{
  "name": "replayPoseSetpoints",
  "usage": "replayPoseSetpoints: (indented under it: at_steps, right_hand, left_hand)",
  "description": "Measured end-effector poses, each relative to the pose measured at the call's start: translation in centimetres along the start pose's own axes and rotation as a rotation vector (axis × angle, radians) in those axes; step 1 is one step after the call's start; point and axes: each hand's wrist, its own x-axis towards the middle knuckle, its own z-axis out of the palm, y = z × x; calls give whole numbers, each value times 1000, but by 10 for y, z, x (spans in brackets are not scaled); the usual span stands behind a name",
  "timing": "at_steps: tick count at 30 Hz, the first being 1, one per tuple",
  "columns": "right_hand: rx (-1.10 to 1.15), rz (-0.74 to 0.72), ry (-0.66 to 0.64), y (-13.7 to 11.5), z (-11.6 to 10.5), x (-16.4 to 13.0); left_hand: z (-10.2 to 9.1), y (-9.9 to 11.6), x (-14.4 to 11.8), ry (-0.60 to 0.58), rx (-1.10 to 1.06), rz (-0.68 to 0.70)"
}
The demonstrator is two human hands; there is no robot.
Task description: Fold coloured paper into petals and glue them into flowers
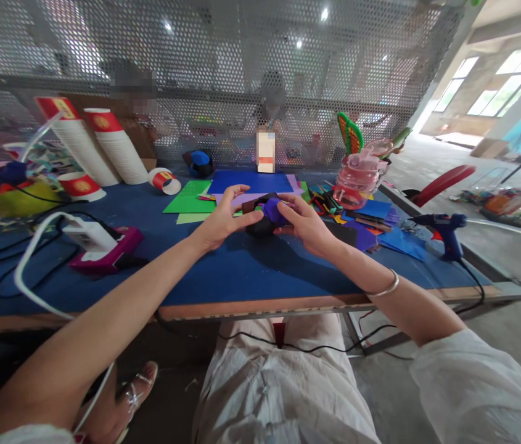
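Observation:
Above the blue tabletop, between my two hands, is a rounded black and purple craft piece (262, 227); its exact kind cannot be made out. My left hand (221, 221) holds it from the left, thumb across its side and index finger lifted away. On the other side, my right hand (309, 227) is closed on the purple part, thumb pressing its front. The fingers behind the piece are partly hidden. Just beyond lie sheets of blue (251, 180) and green (186, 198) craft material.
Stacked paper cups (119, 151) stand back left, near a similar black and blue piece (201, 163). A purple power strip (107, 250) with cables lies left. To the right are a pink jug (357, 179), coloured scraps (401, 240) and a glue gun (447, 234). Perforated metal (223, 68) rises behind.

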Motion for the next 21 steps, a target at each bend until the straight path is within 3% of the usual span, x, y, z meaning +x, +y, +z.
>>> replayPoseSetpoints:
  at_steps: [3, 6, 14, 21]
  right_hand:
    - [52, 33, 33, -1, 1, -1]
    - [52, 30, 29, -3, 3, -2]
    - [0, 46, 17, -7, 0, 0]
    - [-42, 16, 17, -5, 1, 0]
  left_hand:
    - [2, -8, -1, -19, 260, 208]
    - [3, -13, -3, -27, 449, 305]
    - [0, -21, -3, -40, 495, 247]
    - [6, -28, -2, -14, 634, 378]
